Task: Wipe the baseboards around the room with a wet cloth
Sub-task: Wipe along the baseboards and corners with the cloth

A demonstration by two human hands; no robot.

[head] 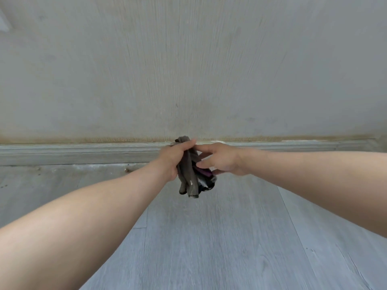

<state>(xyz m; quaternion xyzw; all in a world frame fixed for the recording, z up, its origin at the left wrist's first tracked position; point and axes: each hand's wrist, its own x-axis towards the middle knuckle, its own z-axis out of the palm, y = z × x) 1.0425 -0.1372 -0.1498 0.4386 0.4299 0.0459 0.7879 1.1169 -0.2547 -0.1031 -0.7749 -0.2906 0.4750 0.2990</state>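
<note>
Bunching cloth (189, 172) mid-frame: left hand (174, 156) grips the wad, right hand (221, 159) pinches its lower folds, likely regathering a wiping face. Baseboard (83, 152) runs behind, cloth seemingly off it.

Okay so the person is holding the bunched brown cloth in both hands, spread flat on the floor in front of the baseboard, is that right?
Not quite. In the head view the cloth is not spread flat on the floor; it hangs bunched in the air. The left hand grips it and the right hand holds its side, in front of the baseboard.
</note>
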